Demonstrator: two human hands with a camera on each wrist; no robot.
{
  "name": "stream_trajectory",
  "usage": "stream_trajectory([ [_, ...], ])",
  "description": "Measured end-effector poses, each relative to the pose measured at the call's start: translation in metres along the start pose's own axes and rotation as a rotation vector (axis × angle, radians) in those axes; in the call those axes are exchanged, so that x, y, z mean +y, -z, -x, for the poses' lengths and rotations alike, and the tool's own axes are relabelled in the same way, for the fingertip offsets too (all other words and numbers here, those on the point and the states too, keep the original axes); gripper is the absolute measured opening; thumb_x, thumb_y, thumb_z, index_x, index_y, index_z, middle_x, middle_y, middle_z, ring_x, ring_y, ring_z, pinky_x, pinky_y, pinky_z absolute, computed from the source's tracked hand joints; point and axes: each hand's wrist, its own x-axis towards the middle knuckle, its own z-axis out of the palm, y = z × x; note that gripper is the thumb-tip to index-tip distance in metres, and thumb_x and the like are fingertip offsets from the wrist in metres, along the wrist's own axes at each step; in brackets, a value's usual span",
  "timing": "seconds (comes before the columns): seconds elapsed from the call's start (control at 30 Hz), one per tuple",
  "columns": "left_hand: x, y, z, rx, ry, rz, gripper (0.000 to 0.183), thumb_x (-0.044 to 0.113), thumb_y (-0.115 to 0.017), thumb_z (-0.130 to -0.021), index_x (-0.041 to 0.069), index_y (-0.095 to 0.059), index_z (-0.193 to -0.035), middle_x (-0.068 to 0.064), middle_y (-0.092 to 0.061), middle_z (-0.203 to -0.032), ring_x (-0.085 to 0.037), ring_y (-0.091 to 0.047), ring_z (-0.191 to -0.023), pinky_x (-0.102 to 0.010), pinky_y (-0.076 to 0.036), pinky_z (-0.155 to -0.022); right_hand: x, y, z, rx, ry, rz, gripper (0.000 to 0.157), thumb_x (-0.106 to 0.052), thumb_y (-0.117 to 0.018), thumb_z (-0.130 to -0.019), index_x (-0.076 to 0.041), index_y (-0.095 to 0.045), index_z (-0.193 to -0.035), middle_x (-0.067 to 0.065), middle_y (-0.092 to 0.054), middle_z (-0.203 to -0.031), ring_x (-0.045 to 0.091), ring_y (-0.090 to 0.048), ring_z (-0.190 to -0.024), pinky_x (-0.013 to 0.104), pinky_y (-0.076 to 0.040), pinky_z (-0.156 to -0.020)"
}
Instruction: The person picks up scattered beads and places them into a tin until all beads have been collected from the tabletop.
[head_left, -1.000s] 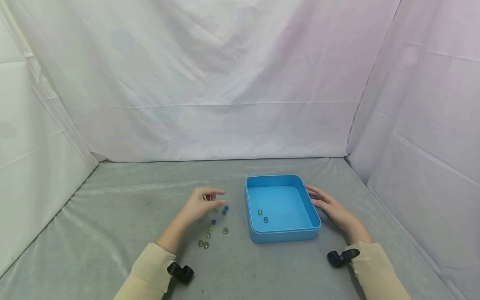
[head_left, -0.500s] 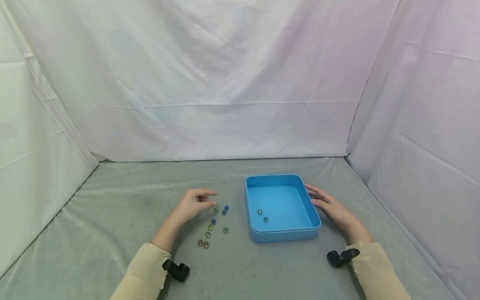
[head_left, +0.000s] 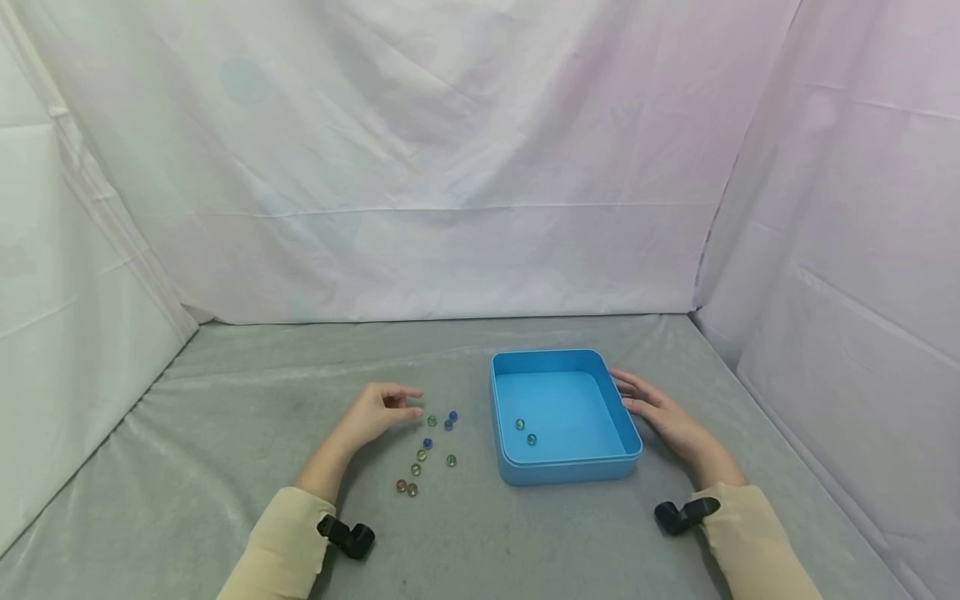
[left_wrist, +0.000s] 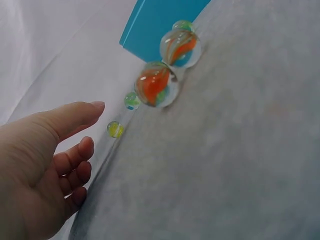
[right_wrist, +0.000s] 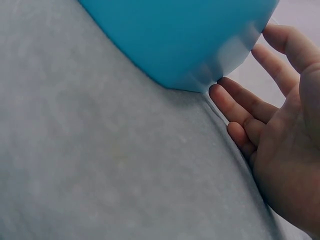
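Note:
My left hand [head_left: 369,414] hovers low over the cloth, left of a loose group of glass marbles, thumb and forefinger apart and nothing between them. A green marble [head_left: 432,421] lies just beyond its fingertips. Blue marbles [head_left: 448,425] and yellow-green ones [head_left: 422,455] are scattered to its right. Two orange-swirled marbles [left_wrist: 156,86] sit large in the left wrist view. With relaxed fingers, my right hand [head_left: 667,425] touches the right side of a blue square box [head_left: 570,473]. Two green marbles, one of them the nearer marble [head_left: 531,439], lie inside the box.
Grey cloth [head_left: 247,433] covers the table. White curtains [head_left: 420,167] hang behind it and along both sides. Black wrist cameras [head_left: 347,537] are strapped over both beige sleeves [head_left: 281,546].
My left hand has drawn back to the left, away from the marbles, so the green marble by its fingertips now shows fully. The right hand and the box have stayed in place.

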Motion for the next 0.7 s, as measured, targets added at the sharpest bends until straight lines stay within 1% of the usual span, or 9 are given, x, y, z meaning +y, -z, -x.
stream_trajectory([
  [0.33, -0.005, 0.000, 0.000, 0.002, 0.012, -0.039, 0.025, 0.009, -0.077, -0.081, 0.003, -0.073, -0.105, -0.001, -0.057, -0.068, -0.016, -0.044, -0.059, -0.027, -0.037, -0.054, 0.000, 0.000, 0.000, 0.001, 0.009, -0.004, 0.054, -0.028, -0.048, -0.101, -0.016, -0.030, -0.151, 0.020, -0.029, -0.151, 0.044, -0.022, -0.137, 0.071, -0.012, -0.100],
  [0.47, -0.007, 0.000, -0.001, 0.016, 0.014, -0.059, 0.024, 0.008, -0.078, -0.079, 0.003, -0.074, -0.103, -0.001, -0.058, -0.068, -0.016, -0.045, -0.059, -0.028, -0.038, -0.054, -0.001, 0.000, 0.000, 0.001, 0.005, -0.001, 0.054, -0.028, -0.048, -0.101, -0.016, -0.030, -0.151, 0.019, -0.029, -0.151, 0.044, -0.022, -0.137, 0.070, -0.012, -0.100],
  [0.7, -0.012, -0.001, -0.003, 0.050, 0.010, -0.115, 0.023, 0.008, -0.080, -0.076, 0.004, -0.075, -0.099, 0.000, -0.057, -0.073, -0.018, -0.047, -0.065, -0.031, -0.040, -0.059, -0.001, 0.000, 0.000, 0.001, 0.006, -0.001, 0.054, -0.028, -0.048, -0.101, -0.016, -0.030, -0.151, 0.018, -0.029, -0.151, 0.043, -0.021, -0.138, 0.070, -0.012, -0.100],
])
